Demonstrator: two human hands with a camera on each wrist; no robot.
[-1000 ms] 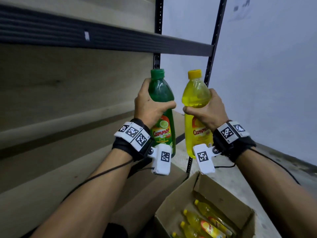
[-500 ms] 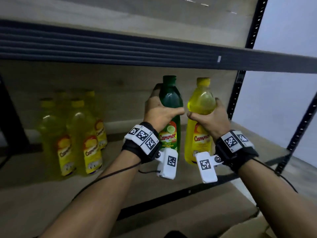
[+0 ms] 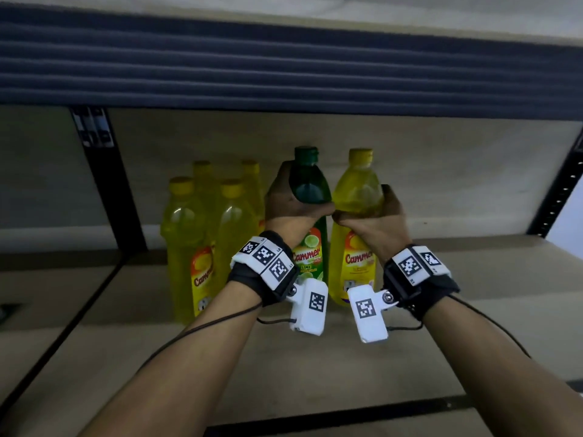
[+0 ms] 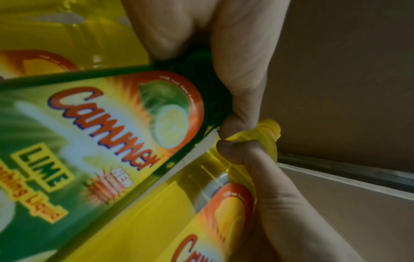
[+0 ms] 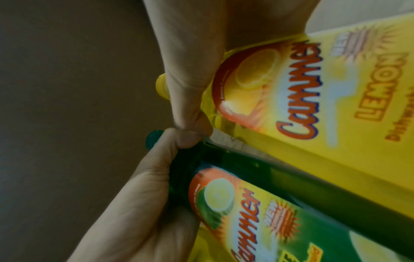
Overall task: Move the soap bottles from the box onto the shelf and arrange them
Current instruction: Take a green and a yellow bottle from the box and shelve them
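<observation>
My left hand grips the shoulder of a green lime soap bottle, held upright over the wooden shelf. My right hand grips a yellow lemon soap bottle right beside it, thumbs nearly touching. In the left wrist view the green bottle and the yellow bottle lie side by side; the right wrist view shows the yellow bottle and the green bottle. Several yellow bottles stand just left of the green one. Whether the held bottles touch the shelf is hidden by my wrists.
The dark upper shelf edge runs overhead. A black upright post stands to the left of the bottle group, another post at the far right. Bare shelf board stretches right of the held yellow bottle.
Both hands have carried the two bottles leftward and deeper into the shelf, up beside the standing yellow bottles. The box has dropped out of view.
</observation>
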